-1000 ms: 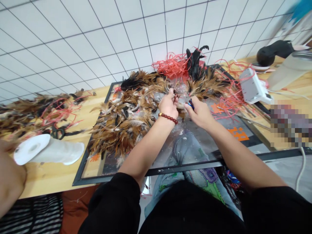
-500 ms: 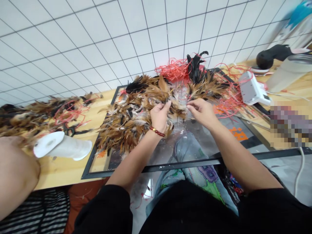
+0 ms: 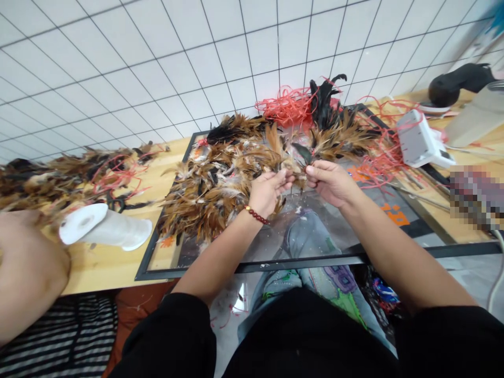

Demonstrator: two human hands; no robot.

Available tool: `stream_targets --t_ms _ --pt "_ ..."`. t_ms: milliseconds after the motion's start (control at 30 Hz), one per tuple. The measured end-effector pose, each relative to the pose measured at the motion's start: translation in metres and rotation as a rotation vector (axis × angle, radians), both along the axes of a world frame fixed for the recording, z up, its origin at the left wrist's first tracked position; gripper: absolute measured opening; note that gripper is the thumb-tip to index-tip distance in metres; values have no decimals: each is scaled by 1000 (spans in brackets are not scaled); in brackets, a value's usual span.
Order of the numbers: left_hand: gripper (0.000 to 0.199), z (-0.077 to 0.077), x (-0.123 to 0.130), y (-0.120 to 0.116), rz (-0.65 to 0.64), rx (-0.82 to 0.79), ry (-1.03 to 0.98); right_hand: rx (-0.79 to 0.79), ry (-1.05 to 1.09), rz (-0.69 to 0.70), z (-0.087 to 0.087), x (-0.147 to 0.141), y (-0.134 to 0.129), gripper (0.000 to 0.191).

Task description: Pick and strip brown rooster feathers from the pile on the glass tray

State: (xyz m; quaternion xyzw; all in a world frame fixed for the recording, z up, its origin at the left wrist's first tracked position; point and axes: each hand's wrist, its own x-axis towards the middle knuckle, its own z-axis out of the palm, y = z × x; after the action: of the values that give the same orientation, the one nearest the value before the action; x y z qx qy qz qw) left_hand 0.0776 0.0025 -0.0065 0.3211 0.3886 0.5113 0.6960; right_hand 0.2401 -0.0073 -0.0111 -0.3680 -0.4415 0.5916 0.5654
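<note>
Left hand (image 3: 268,190) has slid nearer right hand (image 3: 333,182), mid-frame, pinching brown feathers (image 3: 290,167); right's fingers curl, grip too blurred to tell; orange print (image 3: 395,215), right, unreadable.

Can't identify the pixelated, purplish-grey shape (image 3: 478,195), cropped by the picture's edge, near the yellow wooden desk (image 3: 90,273)'s right end.

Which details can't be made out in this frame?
Head view:
- What the left hand and right hand pinch: tiny, blurred.
- Transparent black-framed panel, partly: under brown feather pile.
- Reddish-grey object: pixelated.
- Blue thing, top right: blurred, cut off by edge.
</note>
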Motion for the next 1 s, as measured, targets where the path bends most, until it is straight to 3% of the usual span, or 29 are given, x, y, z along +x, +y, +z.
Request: stream_targets --t_ms 167,333,567,700,867,1000 --pt "15 3 -1 -4 -183 -155 -3 -31 -3 13 -1 -4 0 41" --pt "16 3 0 -4 -216 -202 -12 46 -179 -38 -6 -10 0 38" --pt "20 4 3 -6 -151 -102 55 157 -262 -148 -12 -10 4 39" --pt "19 4 0 -6 -233 -42 105 187 -227 -165 -11 -7 4 39" --pt "19 2 -8 -3 -398 27 225 156 -226 -117 -4 -2 1 44" --pt "12 3 -11 0 -416 -18 118 40 -109 11 3 0 -2 47"
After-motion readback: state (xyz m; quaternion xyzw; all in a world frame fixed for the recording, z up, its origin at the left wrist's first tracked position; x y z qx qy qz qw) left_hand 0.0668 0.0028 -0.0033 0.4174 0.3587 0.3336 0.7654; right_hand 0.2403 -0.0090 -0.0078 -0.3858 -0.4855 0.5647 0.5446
